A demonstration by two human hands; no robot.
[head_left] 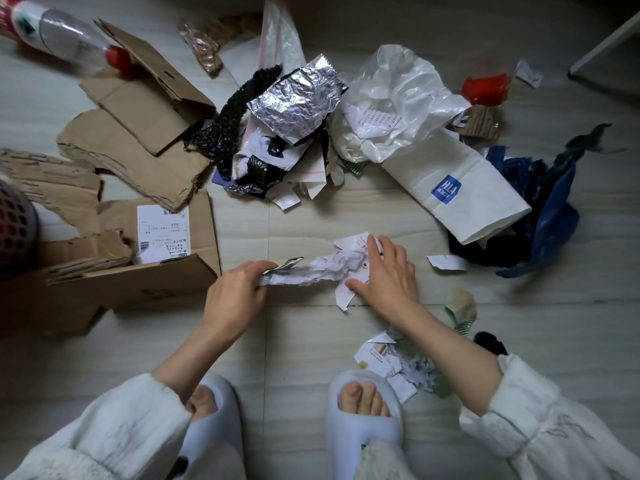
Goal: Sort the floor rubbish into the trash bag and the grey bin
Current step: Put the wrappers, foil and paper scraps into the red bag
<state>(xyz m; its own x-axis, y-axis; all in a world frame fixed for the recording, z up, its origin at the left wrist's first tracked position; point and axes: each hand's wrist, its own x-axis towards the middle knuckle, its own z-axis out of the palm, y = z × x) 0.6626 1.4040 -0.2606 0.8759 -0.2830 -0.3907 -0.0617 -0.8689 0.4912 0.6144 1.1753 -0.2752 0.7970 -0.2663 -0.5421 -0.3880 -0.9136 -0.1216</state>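
A strip of crumpled white paper scraps [311, 271] lies on the pale floor in front of me. My left hand [235, 292] grips its left end with curled fingers. My right hand [384, 271] lies flat on the right end with straight fingers pressing the scraps down. More torn paper [391, 362] sits beside my right slipper. A grey mesh bin [15, 223] shows at the far left edge. No trash bag can be identified with certainty.
Torn cardboard and an open box [149, 237] lie at left. A plastic bottle [65, 32] is top left. A pile with silver foil [294, 98], white plastic [401, 95], a white paper bag [457, 181] and dark blue plastic [550, 209] spreads behind. My slippers [363, 420] are below.
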